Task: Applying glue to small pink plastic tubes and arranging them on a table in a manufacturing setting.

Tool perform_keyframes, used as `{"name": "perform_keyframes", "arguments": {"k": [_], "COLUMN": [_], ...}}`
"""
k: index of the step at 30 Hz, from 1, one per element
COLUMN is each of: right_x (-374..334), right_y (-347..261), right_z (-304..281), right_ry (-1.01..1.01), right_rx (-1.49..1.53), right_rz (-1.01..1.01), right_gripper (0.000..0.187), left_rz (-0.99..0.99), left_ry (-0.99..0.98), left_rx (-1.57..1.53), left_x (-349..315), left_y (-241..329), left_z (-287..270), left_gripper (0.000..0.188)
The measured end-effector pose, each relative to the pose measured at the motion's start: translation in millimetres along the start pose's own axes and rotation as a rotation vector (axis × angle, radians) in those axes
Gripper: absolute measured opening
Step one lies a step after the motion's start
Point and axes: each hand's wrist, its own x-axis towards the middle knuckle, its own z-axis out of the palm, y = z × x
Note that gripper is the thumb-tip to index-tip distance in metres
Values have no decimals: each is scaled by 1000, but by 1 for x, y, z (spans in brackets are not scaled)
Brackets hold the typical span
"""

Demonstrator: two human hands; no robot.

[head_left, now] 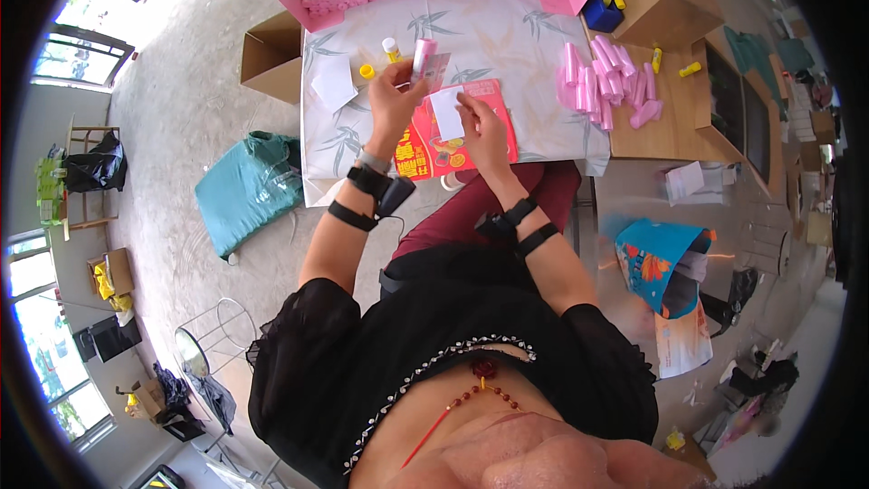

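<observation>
Upper centre of the frame, and the left hand (391,102) has its grip closed around a small pink cylindrical roll (424,52), which pokes up above the fingers. Just to its right, the right hand (486,133) pinches a white rectangular paper slip (445,117) over a red printed sheet (424,138). The roll's lower end is covered by the left fingers; the clear film (439,71) beside it is hard to make out.
</observation>
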Motion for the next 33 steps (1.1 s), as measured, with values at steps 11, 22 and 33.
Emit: {"name": "perform_keyframes", "arguments": {"k": [11, 22, 33], "right_x": [-32, -34, -39], "right_y": [-123, -115, -105], "right_z": [-52, -96, -105], "right_ry": [308, 422, 433], "right_rx": [1134, 1072, 1123], "right_rz": [68, -93, -72], "right_gripper": [38, 30, 28], "left_rz": [993, 1049, 1012], "left_ry": [192, 28, -11], "left_rx": [588, 573, 582], "left_x": [-72, -92, -97], "left_y": [97, 127, 124], "left_z": [68, 102, 114], "left_gripper": [41, 47, 52]}}
